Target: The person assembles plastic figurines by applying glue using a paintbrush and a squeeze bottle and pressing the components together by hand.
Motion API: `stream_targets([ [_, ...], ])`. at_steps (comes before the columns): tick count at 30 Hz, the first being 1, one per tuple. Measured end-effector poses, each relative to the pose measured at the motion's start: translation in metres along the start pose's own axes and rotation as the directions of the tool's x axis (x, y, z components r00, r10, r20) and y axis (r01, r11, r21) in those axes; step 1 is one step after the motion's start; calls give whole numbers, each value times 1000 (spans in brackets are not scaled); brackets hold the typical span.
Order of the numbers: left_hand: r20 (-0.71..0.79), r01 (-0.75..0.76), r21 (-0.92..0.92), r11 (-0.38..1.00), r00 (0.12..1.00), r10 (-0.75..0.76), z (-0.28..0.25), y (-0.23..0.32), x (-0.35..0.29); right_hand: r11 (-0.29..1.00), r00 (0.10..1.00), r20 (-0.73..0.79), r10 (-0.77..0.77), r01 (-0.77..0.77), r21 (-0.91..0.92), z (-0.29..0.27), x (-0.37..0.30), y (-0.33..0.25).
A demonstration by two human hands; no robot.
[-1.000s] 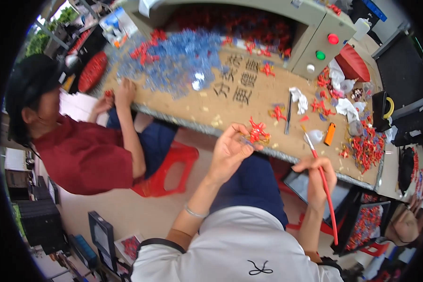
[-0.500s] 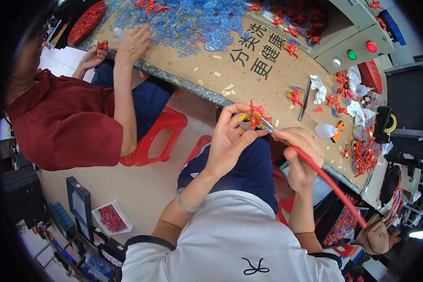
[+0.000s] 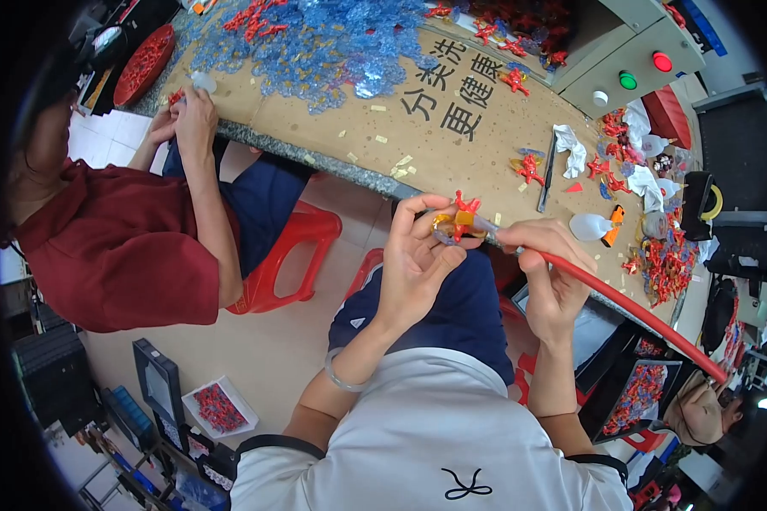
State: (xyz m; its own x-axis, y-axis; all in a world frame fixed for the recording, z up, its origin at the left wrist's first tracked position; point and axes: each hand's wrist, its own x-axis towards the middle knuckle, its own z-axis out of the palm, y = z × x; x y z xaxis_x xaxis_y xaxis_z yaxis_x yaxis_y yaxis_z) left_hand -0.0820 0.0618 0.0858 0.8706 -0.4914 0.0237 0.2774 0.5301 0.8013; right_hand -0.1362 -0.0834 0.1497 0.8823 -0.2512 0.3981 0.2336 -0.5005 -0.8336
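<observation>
A long table [image 3: 315, 132] with a brown top spans the view; at its far side stands one grey machine [image 3: 631, 55], its dark opening holding red pieces, its front bearing three buttons: red, green and white; one co-worker [image 3: 136, 247] in a dark red shirt sits at the left, one red stool [image 3: 285, 268] alongside, fingers on a small red piece.

Three smaller containers show: a black tray [image 3: 674, 375] at lower right, full of red and blue pieces; a white box [image 3: 251, 418] on the floor, holding mostly red pieces; a red dish [image 3: 121, 100] at the table's left end, filled with red pieces; on the table spreads a heap of clear blue pieces [image 3: 307, 51], too many to count.

The right hand [image 3: 554, 272] grasps one red-handled paintbrush [image 3: 631, 311] near its head; the left hand [image 3: 413, 268] pinches one red figure [image 3: 464, 204] between thumb and fingers, just in front of the table edge; the brush tip overlaps the figure, hiding part of it; nearby lie one white bottle [image 3: 590, 226], its contents unclear, one crumpled tissue [image 3: 570, 149] and one slim black tool [image 3: 549, 175]; small yellow flakes [image 3: 405, 160] dot the top.
</observation>
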Motion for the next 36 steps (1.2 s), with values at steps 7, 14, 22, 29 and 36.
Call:
stream_targets([
  [7, 53, 92, -123, 988, 995, -86, -2, 0, -1, 936, 984, 18, 175, -171, 308, -19, 2, 6],
  [14, 113, 174, -141, 975, 981, -159, -2, 2, 5, 953, 990, -25, 142, -130, 273, -33, 3, 13],
  [22, 131, 185, -107, 977, 977, -171, 7, 3, 7, 970, 977, -188, 104, -58, 236, -41, -3, 22],
  [29, 70, 292, -310, 905, 956, -284, 13, 3, 4, 926, 946, -255, 202, -100, 364, -16, -33, 2],
  [36, 14, 204, -211, 956, 978, -206, 25, 2, 0, 996, 978, -197, -76, 63, -68, -1, -26, -4],
])
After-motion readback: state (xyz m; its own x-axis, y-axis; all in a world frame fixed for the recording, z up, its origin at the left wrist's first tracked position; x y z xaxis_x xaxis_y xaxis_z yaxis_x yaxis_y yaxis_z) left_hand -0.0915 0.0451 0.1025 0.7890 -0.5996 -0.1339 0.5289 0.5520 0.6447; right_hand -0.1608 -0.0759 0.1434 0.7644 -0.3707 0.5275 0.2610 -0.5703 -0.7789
